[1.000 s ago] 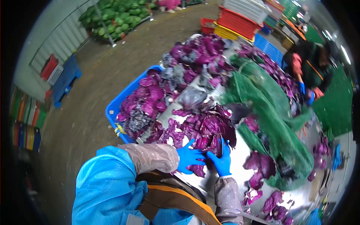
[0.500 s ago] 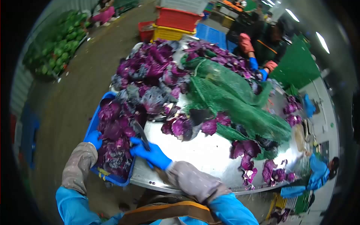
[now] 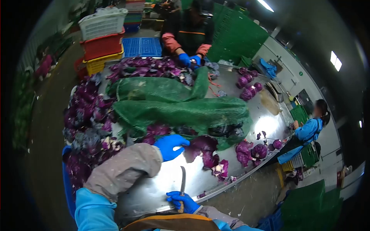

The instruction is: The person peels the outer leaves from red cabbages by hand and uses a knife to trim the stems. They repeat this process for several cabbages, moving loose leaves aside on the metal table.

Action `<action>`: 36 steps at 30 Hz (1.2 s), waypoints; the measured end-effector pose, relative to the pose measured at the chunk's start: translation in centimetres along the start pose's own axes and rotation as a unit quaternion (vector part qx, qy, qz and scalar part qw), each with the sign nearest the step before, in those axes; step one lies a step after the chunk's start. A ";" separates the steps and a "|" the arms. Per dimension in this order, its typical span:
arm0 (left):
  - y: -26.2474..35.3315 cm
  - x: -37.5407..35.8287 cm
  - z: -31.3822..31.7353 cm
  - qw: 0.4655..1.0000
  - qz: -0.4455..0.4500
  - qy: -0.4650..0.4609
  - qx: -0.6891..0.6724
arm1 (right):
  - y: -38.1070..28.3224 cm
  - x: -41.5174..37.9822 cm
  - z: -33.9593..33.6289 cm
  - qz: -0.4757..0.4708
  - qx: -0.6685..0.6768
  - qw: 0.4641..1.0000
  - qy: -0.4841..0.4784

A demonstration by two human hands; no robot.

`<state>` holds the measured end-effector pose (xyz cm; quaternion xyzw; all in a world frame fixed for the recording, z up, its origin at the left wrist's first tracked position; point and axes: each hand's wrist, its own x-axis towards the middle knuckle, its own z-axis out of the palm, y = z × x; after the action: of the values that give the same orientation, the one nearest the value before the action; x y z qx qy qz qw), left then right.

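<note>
My left hand (image 3: 171, 147), in a blue glove, reaches over the metal table with fingers stretched out and holds nothing. It is nearest to loose purple cabbage leaves (image 3: 204, 149) on its right. Close to the table's front edge, my right hand (image 3: 184, 202), gloved in blue as well, is closed round the handle of a knife (image 3: 183, 178). The knife's curved blade points up and away from me. Beyond my left hand lie green mesh sacks (image 3: 181, 114), one with dark round shapes inside.
Cabbage leaves (image 3: 86, 106) pile along the left side, above a blue crate (image 3: 68, 184). Several trimmed red cabbages (image 3: 246, 85) sit at the far right. A co-worker (image 3: 189, 36) handles something across the table; another person (image 3: 308, 131) is at right. Stacked crates (image 3: 102, 44) stand at back left.
My view has turned right. My left hand has left the blue crate of cabbage leaves and moved over the table. My right hand, still holding the knife, has come back near my body.
</note>
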<state>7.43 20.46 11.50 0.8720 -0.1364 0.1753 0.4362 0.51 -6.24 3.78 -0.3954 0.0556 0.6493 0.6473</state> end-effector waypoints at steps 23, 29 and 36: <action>-14.4 33.1 18.6 0.902 -0.221 -0.126 0.349 | -33.9 2.9 -19.6 -0.483 -0.495 0.656 0.304; -9.7 19.1 20.3 0.976 -0.176 0.101 0.077 | -27.0 2.4 -21.8 -0.489 -0.194 0.827 0.198; -2.4 6.5 15.9 0.778 -0.555 0.138 -0.261 | -26.2 0.4 -14.8 -0.446 -0.356 0.814 0.104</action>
<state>17.19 8.46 3.64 0.6158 0.3926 -0.0207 0.6828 30.28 -10.50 5.03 -0.6450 -0.2950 0.2186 0.6702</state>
